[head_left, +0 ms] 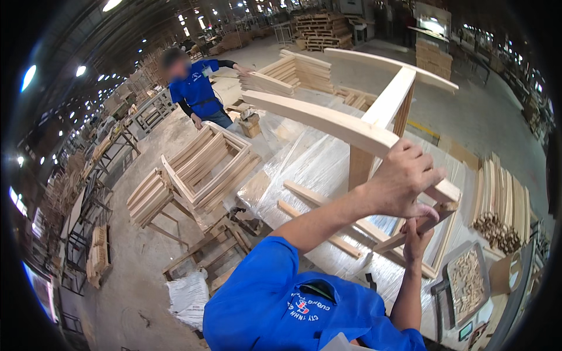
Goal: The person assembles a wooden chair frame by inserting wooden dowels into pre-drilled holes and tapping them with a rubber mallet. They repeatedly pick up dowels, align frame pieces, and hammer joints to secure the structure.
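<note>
My left hand (404,181) is wrapped over the near end of a long, curved, pale wooden bar (316,117). The bar is part of a wooden frame: a broad crosspiece (392,96) joins it to a second curved bar (392,65) on the far side. Just below, my right hand (417,240) is closed round a lower piece of wood near the same end; its fingers are partly hidden. Beneath the frame, loose wooden strips (319,228) lie on a plastic-covered table (281,169).
To the right stand a tray of small wooden dowels (468,284) and a bundle of curved pieces (503,199). Stacked wooden frames (208,169) are at the left. Beyond them, a co-worker in blue (196,88) touches another stack (269,83). A pallet (205,251) lies beside the table.
</note>
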Demonstrator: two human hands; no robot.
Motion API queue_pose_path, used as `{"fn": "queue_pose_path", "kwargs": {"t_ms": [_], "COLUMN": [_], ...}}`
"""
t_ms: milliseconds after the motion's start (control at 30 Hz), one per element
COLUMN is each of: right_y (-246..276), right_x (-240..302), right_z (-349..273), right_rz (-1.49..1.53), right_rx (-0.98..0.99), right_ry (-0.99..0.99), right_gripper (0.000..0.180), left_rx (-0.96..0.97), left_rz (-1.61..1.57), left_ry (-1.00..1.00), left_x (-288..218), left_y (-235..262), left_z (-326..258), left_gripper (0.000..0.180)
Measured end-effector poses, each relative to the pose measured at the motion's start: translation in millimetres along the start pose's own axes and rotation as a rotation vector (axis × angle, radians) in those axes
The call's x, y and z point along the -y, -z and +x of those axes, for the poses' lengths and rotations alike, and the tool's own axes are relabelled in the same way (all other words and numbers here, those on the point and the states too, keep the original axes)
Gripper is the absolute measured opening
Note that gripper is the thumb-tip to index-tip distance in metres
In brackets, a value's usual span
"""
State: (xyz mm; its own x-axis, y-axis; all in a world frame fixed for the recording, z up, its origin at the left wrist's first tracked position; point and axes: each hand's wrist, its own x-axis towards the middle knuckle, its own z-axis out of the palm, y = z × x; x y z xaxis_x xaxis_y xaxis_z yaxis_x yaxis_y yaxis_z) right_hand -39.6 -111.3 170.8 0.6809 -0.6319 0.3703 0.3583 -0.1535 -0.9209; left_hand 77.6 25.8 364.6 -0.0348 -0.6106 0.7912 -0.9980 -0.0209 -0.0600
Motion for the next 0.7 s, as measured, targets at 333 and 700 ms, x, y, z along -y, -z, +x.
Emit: {"fn": "queue_pose_path", "kwargs": {"t_ms": [333,700], "right_y": [1,2], "right_x": [16,21], "right_z": [-1,-9], "right_rz": [0.008,-0.019], "right_rx": [0.032,0.027], "right_ry": [-0.074,-0.071], "right_gripper": [0.021,0.014], "left_rx": [-0.013,0.02], "left_rz": [-0.031,-0.078], "left_ry": [0.054,0.046], "left_x": [-1,3], "left_y": [0,-10], "left_z": [-1,-1], "left_gripper": [0.076,0.079]}}
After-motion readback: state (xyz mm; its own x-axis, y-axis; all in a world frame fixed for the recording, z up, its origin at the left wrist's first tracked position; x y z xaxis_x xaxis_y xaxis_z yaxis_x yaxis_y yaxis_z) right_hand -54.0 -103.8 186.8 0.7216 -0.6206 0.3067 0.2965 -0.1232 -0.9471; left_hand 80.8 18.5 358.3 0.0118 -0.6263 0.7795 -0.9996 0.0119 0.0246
